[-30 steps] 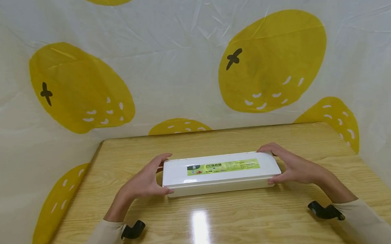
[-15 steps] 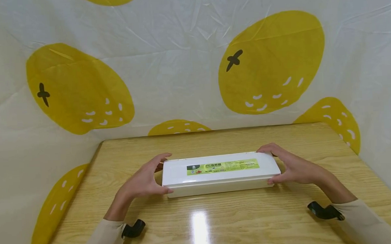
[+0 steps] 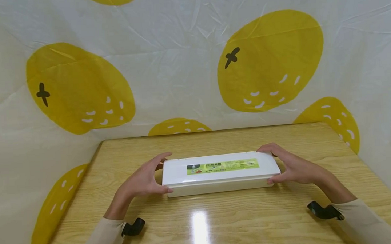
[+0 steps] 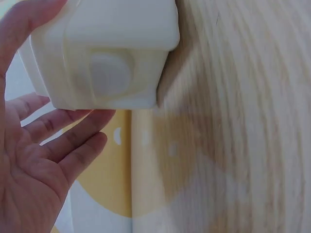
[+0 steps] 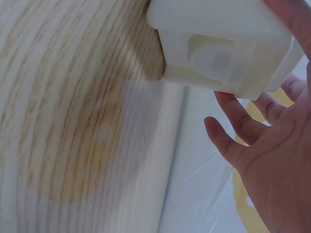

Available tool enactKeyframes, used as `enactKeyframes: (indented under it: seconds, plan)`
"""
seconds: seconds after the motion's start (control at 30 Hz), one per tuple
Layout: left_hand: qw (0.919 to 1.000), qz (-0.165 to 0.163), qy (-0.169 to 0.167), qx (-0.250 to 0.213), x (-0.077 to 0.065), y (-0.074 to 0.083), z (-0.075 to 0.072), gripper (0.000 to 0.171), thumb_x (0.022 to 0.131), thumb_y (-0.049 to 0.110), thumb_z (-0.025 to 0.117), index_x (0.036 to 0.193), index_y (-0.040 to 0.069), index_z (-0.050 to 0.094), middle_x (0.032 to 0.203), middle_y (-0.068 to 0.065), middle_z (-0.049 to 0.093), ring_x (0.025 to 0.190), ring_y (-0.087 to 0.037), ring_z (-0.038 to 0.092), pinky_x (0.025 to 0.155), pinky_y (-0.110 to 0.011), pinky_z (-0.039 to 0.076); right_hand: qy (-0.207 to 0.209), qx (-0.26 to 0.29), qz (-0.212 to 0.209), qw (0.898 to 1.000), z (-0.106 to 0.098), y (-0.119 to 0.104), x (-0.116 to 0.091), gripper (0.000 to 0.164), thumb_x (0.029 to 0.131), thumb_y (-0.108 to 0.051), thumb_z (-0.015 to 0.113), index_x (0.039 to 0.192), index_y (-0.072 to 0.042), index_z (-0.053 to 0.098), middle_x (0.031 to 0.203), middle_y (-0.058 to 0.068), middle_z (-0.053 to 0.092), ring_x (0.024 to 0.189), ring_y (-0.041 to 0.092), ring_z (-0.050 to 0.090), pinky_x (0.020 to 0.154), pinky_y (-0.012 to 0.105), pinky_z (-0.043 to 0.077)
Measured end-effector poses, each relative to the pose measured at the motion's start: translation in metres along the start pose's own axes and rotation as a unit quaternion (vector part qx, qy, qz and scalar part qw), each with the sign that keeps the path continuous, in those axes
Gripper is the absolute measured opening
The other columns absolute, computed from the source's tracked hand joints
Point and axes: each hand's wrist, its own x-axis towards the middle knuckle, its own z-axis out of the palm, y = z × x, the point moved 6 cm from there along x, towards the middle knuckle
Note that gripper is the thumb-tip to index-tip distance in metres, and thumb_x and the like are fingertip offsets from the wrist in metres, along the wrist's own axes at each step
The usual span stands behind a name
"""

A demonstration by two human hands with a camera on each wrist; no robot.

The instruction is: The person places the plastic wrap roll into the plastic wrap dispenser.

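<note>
A long white plastic cling film box (image 3: 178, 176) lies on the wooden table, its lid closed. A green label reading PE with Chinese characters runs along the top. My left hand (image 3: 145, 178) grips the box's left end, thumb on the front side and fingertips at the back. At the opposite end my right hand (image 3: 297, 168) holds it the same way. In the left wrist view, the box's end wall (image 4: 112, 73) has a round part set in a recess. The right wrist view shows a similar recessed end (image 5: 214, 58), with the fingers spread along the back side.
The wooden table (image 3: 239, 218) has a glossy top with a bright light reflection near the front. Behind it and at both sides hangs a white curtain (image 3: 177, 82) with large yellow fruit prints. A black wrist mount (image 3: 133, 227) sits on the left sleeve, another (image 3: 325, 210) on the right.
</note>
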Motion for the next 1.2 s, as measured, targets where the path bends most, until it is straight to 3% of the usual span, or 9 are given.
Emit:
enactKeyframes:
  seconds: [0.2,0.4,0.53,0.8,0.93,1.07,1.2]
  plan:
    - [0.9997,-0.015,-0.002,-0.019,-0.001,-0.003,0.001,0.113,0.068,0.055,0.091,0.158,0.029,0.029,0.151,-0.003,0.045,0.13,-0.034,0.056,0.103,-0.054,0.048,0.003,0.0,0.005,1.0,-0.001,0.001,-0.001,0.084,0.077,-0.031,0.091,0.146,-0.021,0.044,0.143,-0.006,0.044,0.123,0.008,0.043,0.095,0.022,0.041]
    - [0.9958,-0.007,0.012,-0.09,-0.003,-0.005,0.008,0.113,0.072,0.039,0.094,0.158,0.016,0.026,0.149,-0.012,0.043,0.136,-0.037,0.047,0.111,-0.055,0.041,-0.006,0.031,0.015,0.999,0.001,0.002,-0.004,0.084,0.081,-0.027,0.088,0.149,-0.017,0.041,0.141,0.001,0.045,0.114,0.009,0.052,0.092,0.024,0.047]
    - [0.9918,0.001,0.023,-0.125,-0.004,-0.007,0.009,0.111,0.071,0.033,0.095,0.158,0.018,0.028,0.151,-0.011,0.038,0.137,-0.037,0.045,0.112,-0.056,0.039,-0.01,0.042,0.02,0.999,0.002,0.004,-0.005,0.083,0.083,-0.024,0.087,0.15,-0.015,0.039,0.14,0.003,0.047,0.113,0.01,0.056,0.092,0.025,0.048]
    - [0.9956,-0.012,0.031,-0.087,-0.002,-0.011,0.006,0.11,0.068,0.04,0.096,0.157,0.027,0.033,0.146,-0.006,0.048,0.13,-0.034,0.055,0.106,-0.052,0.047,-0.006,0.029,0.025,0.999,0.001,0.007,-0.004,0.084,0.084,-0.024,0.086,0.152,-0.013,0.038,0.141,0.003,0.049,0.114,0.009,0.055,0.091,0.023,0.048]
    - [0.9961,-0.012,0.026,-0.083,-0.002,-0.01,0.005,0.105,0.069,0.041,0.095,0.155,0.019,0.038,0.145,-0.006,0.05,0.129,-0.033,0.056,0.106,-0.052,0.047,-0.006,0.008,0.058,0.998,0.001,0.011,-0.005,0.091,0.084,-0.03,0.085,0.154,-0.006,0.033,0.143,0.008,0.051,0.12,0.017,0.057,0.094,0.025,0.049]
    - [0.9952,-0.006,0.017,-0.096,-0.003,-0.008,0.006,0.101,0.07,0.039,0.095,0.151,0.01,0.043,0.145,-0.005,0.052,0.131,-0.033,0.055,0.108,-0.053,0.045,-0.003,-0.006,0.091,0.996,0.001,0.014,-0.006,0.096,0.081,-0.038,0.087,0.154,-0.005,0.035,0.142,0.011,0.054,0.123,0.03,0.059,0.095,0.036,0.052]
    - [0.9946,-0.012,0.012,-0.102,-0.003,-0.008,0.008,0.099,0.07,0.038,0.095,0.15,0.01,0.043,0.144,-0.005,0.052,0.133,-0.032,0.053,0.11,-0.053,0.043,0.001,0.009,0.104,0.995,0.002,0.017,-0.006,0.096,0.078,-0.038,0.089,0.153,-0.008,0.037,0.141,0.012,0.055,0.125,0.037,0.059,0.094,0.042,0.053]
